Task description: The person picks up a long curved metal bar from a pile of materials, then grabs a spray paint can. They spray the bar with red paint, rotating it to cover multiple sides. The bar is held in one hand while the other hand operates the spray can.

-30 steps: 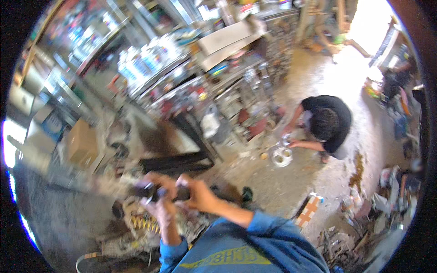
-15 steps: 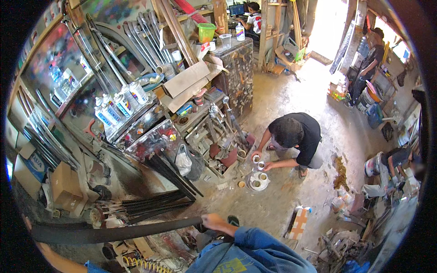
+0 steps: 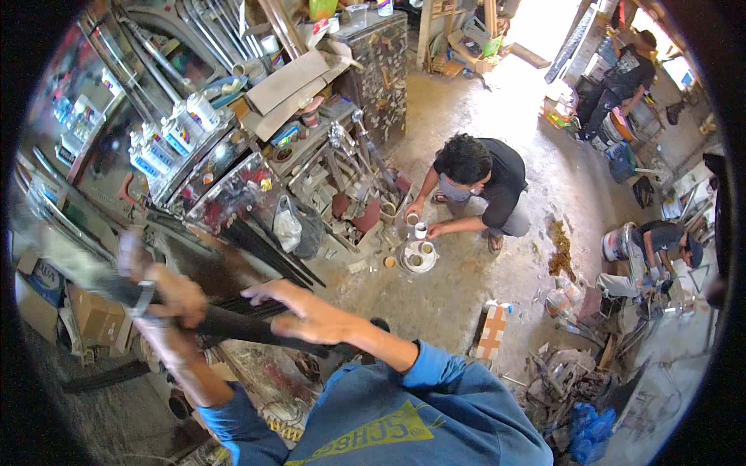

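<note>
A long dark bar (image 3: 241,326) slants across the front of my body, its far left end smeared by motion. My left hand (image 3: 177,297) is closed round the bar towards that end, somewhat blurred. Over the bar's nearer part is my right hand (image 3: 311,317), fingers stretched out and not wrapped round it. Whether the right palm touches the bar is hard to tell. Beyond and below the bar lies a bundle of thin black strips (image 3: 268,252).
Ahead, a squatting person (image 3: 486,182) handles small cups over a round white lid (image 3: 420,256). White bottles (image 3: 175,132) crowd a bench at the left. Cardboard boxes (image 3: 97,314) stand far left. A taped box (image 3: 491,332) and scrap (image 3: 571,373) lie on the right.
The bar has swung from nearly level to a slant, its left end rising. My left hand came inward along it; my right hand loosened its grip and moved left. The view shifted.
</note>
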Available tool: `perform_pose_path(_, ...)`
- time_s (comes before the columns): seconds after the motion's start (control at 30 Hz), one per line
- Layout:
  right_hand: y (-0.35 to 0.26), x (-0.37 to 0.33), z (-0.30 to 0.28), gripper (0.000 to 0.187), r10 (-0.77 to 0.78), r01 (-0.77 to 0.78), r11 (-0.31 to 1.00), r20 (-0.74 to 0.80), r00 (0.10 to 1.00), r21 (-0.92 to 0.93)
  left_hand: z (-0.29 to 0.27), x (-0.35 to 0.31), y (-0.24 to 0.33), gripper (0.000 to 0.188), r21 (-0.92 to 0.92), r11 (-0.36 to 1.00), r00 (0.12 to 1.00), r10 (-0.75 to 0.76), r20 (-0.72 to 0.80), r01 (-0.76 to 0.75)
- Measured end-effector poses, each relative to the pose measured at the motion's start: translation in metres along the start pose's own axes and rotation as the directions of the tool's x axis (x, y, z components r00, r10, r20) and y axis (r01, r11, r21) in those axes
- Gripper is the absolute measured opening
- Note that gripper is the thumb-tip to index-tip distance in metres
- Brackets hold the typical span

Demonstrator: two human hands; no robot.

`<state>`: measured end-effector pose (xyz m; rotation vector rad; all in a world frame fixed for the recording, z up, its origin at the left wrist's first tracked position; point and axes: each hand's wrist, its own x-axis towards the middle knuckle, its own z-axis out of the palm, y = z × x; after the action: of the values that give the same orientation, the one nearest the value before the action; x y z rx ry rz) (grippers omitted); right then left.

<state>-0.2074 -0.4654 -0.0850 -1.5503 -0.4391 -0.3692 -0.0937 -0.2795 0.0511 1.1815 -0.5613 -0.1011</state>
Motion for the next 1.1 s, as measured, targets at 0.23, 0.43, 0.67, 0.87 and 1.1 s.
perform_pose_path(0.23,-0.022,0.024,-0.007,0.044,0.243,-0.225,0.969,-0.215,0.946,0.106,0.043,-0.023,-0.070,0.096,0.148,0.989,1.000,-0.007,0.019,0.004)
perform_pose_path(0.43,0.031,0.019,-0.022,0.040,0.555,-0.469,0.825,-0.288,0.781,0.315,-0.058,-0.118,-0.161,0.056,0.367,0.651,0.727,-0.677,-0.115,0.664)
perform_pose_path(0.67,0.048,-0.006,0.019,0.034,0.538,-0.442,0.842,-0.518,0.665,0.308,-0.039,-0.212,-0.289,0.077,-0.787,-0.081,0.248,-0.925,0.288,0.612)
perform_pose_path(0.87,0.003,-0.045,0.065,0.027,0.365,-0.269,0.892,-0.226,0.903,0.363,-0.097,-0.169,-0.357,0.042,-0.886,0.371,0.396,-0.884,-0.247,0.277)
perform_pose_path(1.1,-0.069,0.018,0.076,0.051,0.537,-0.421,0.738,0.082,0.839,-0.527,-0.189,-0.091,-0.316,0.049,-0.728,0.665,0.423,-0.716,-0.556,0.168)
